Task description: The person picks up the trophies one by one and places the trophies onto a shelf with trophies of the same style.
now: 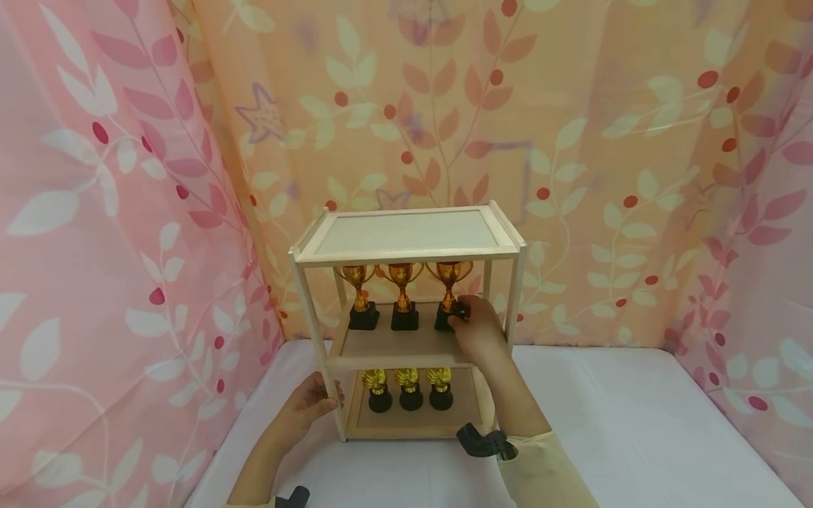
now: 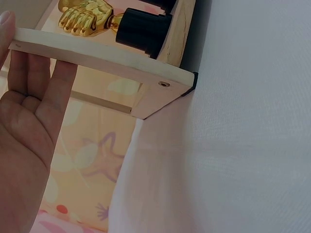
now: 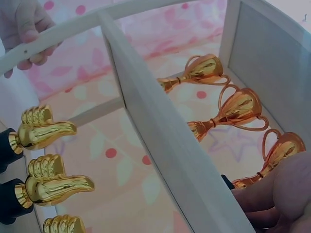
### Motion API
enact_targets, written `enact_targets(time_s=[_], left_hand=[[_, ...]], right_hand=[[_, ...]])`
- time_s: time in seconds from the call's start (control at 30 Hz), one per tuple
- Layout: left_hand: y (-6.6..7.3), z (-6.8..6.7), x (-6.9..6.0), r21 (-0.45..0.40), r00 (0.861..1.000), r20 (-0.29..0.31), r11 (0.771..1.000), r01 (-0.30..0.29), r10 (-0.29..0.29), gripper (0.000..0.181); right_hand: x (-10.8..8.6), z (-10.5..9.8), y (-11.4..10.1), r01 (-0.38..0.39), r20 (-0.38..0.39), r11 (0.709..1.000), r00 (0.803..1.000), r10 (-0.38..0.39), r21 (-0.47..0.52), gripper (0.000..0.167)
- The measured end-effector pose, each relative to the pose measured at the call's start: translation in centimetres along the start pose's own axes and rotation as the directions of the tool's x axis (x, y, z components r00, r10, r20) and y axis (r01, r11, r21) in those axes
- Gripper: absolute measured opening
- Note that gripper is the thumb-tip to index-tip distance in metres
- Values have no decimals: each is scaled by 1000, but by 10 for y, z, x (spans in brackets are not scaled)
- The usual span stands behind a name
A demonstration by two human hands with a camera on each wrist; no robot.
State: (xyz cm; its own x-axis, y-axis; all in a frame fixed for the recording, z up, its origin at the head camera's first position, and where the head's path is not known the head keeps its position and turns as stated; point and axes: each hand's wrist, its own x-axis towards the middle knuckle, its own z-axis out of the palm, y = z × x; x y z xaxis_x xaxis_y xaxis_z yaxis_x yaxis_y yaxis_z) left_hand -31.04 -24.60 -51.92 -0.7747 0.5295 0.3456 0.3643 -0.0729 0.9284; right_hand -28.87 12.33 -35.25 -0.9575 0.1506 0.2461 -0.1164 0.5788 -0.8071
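Observation:
A pale wooden shelf rack (image 1: 394, 349) stands on the white surface. My left hand (image 1: 308, 404) grips its left front post (image 1: 311, 310) low down; in the left wrist view the fingers (image 2: 60, 90) lie behind the post, with the thumb on its other side. On the middle shelf, three golden two-handled trophy cups stand in a row on black square bases. My right hand (image 1: 480, 331) holds the rightmost trophy cup (image 1: 448, 274) by its base, fingers partly hiding it. The left trophy cup (image 1: 358, 276) and middle trophy cup (image 1: 402, 278) stand apart from it.
Three gold thumbs-up trophies, one being the middle thumbs-up trophy (image 1: 409, 388), stand on the bottom shelf with round black bases. The rack's top panel (image 1: 409, 231) lies above the cups. Patterned curtains (image 1: 571, 176) surround the white tabletop (image 1: 635, 423).

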Motion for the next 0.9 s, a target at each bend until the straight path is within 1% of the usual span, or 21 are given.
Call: enact_targets(time_s=[0.17,0.37,0.43,0.6,0.73,0.9], left_hand=[[2,0,0,12,1000,-13,1000,19,-19,19],[0,0,2,10,1000,3,1000,1,-1,18],[-1,0,2,14,1000,2,1000,6,-6,18],[0,1,2,22,1000,-3,1000,12,-12,18],[1,1,1,13,1000,-3,1000,4,-4,19],[1,1,0,1,1000,-6,1000,7,-7,21]], right_hand=[[1,-2,-2,-6,24,1000,1000,6,2,52],[1,-4,-1,-11,39,1000,999,11,-16,52],[1,-4,0,-10,42,1000,999,11,-23,52],[1,-3,0,-12,42,1000,999,13,-26,52],[1,-2,1,-15,36,999,999,16,-37,52],[0,0,0,-16,33,998,999,17,-53,52]])
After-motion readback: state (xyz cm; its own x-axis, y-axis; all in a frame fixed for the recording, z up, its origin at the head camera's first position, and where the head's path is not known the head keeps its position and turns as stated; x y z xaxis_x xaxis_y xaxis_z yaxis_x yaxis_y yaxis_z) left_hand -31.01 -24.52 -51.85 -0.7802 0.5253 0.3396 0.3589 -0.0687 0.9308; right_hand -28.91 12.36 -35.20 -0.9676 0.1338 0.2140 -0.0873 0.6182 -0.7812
